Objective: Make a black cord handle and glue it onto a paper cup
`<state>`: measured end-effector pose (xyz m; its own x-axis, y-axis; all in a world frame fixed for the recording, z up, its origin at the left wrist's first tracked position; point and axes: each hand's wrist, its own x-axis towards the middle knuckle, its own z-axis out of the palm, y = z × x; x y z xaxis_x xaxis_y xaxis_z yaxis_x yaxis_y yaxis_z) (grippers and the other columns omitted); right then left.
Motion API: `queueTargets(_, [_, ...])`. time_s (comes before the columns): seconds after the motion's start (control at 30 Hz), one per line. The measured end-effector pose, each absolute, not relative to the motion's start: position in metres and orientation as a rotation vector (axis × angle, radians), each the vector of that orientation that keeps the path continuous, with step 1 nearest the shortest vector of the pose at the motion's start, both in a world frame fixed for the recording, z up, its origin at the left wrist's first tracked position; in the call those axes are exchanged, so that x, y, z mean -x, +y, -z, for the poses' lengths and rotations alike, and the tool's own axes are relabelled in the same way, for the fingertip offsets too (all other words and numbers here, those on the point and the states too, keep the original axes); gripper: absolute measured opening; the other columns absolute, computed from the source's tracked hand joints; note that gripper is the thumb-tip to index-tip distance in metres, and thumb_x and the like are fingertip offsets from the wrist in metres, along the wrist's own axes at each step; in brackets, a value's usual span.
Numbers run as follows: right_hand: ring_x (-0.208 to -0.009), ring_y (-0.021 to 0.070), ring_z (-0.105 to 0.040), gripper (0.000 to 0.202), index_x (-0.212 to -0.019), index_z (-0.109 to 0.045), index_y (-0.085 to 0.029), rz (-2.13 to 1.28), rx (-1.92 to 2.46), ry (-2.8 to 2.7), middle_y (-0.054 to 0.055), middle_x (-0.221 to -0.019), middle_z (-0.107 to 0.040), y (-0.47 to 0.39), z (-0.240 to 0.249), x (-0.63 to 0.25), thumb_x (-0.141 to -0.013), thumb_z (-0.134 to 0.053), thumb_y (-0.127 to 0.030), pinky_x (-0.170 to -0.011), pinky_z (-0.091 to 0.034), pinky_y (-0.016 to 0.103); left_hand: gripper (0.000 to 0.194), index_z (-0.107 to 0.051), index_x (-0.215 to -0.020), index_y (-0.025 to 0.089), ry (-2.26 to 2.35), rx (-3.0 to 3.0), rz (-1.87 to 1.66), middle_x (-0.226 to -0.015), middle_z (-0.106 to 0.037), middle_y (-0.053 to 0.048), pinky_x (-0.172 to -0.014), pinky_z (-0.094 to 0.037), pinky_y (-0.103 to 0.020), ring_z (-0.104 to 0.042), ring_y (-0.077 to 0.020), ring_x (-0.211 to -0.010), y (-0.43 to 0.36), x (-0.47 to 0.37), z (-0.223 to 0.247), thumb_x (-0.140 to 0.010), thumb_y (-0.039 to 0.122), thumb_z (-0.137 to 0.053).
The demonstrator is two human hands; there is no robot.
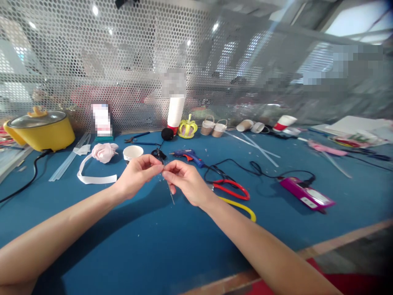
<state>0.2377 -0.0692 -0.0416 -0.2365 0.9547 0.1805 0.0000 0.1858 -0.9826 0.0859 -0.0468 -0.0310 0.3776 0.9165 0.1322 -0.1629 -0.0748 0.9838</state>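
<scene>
Over the blue table [138, 254], my left hand [136, 176] and right hand [190, 184] pinch one thin piece [172, 198] between fingertips; such fine handling seems to need steady, light pressure.

Obstacle beyond right hand [186, 180]: glue gun [190, 155]

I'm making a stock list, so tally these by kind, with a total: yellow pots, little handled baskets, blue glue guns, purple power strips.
Yellow pot: 1
Little handled baskets: 2
Blue glue gun: 1
Purple power strip: 1
Total: 5
</scene>
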Motion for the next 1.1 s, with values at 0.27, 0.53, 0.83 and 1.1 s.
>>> queueTargets(0.27, [-0.045,0.0052,-0.047,0.019,-0.073,-0.055,-0.016,-1.358,0.897,-1.530,-0.003,-0.062,-0.053,-0.0711,0.0362,-0.2426,-0.073,-0.062,-0.033,-0.038,-0.038,0.018,0.019,-0.054,-0.063,0.013,0.670,-1.369,-0.980,-0.055,-0.048,0.004,-0.044,-0.023,-0.020,-0.034,-0.0033,-0.046,-0.0438,-0.0822,0.0303,-0.068,0.027,-0.067])
queueTargets(0.53, [-0.042,0.0048,-0.046,0.019,-0.073,-0.050,-0.016,-1.506,0.836,-1.441,-0.005,-0.052,-0.053,-0.0697,0.0385,-0.2423,-0.072,-0.064,-0.030,-0.039,-0.037,0.017,0.018,-0.056,-0.067,0.014,0.609,-1.311,-0.944,-0.056,-0.048,0.004,-0.043,-0.021,-0.020,-0.034,-0.0031,-0.045,-0.0435,-0.0814,0.0308,-0.067,0.028,-0.068])
queueTargets(0.83, [-0.037,0.0043,-0.046,0.017,-0.074,-0.048,-0.017,-1.170,1.071,-1.594,-0.006,-0.054,-0.051,-0.0725,0.0373,-0.2399,-0.077,-0.058,-0.030,-0.038,-0.037,0.018,0.019,-0.057,-0.066,0.012,0.708,-1.285,-0.991,-0.056,-0.050,0.004,-0.042,-0.021,-0.019,-0.034,-0.0026,-0.045,-0.0436,-0.0852,0.0332,-0.065,0.027,-0.069])
queueTargets(1.1, [-0.050,0.0071,-0.052,0.020,-0.078,-0.053,-0.016,-1.619,0.796,-1.451,-0.003,-0.063,-0.054,-0.0727,0.0352,-0.2422,-0.073,-0.062,-0.033,-0.038,-0.041,0.018,0.018,-0.056,-0.064,0.013,0.533,-1.246,-0.901,-0.064,-0.055,0.002,-0.045,-0.025,-0.021,-0.041,-0.0042,-0.049,-0.0439,-0.0825,0.0321,-0.066,0.026,-0.069])
